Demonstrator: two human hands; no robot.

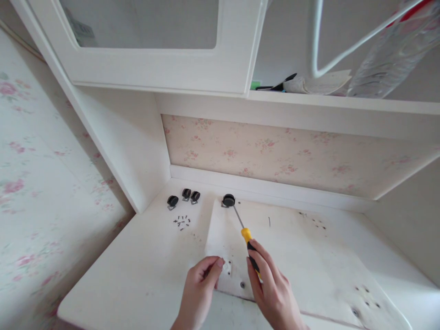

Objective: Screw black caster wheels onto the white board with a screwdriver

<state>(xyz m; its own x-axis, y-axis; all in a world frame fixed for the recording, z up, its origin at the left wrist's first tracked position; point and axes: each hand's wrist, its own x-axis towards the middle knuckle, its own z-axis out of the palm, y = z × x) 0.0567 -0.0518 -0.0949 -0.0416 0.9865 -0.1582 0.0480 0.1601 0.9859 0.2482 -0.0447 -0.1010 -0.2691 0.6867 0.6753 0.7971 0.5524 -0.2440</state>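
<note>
My right hand [271, 284] is wrapped round the yellow and black handle of a screwdriver [246, 234]. Its shaft reaches up to a black caster wheel [228, 200], which sits at the far left corner of a white board [275, 256]. Whether the tip is seated in a screw is too small to tell. Over the board's near left corner, beside several screw holes, my left hand [202, 279] is closed with thumb and forefinger pinched. What those fingers hold, if anything, cannot be made out.
Three loose black casters [173, 200] and a scatter of small screws [182, 222] lie left of the board on the white desk [137, 275]. Above hang a cabinet door [161, 68] and a shelf [343, 103] with a clear plastic bottle [388, 59].
</note>
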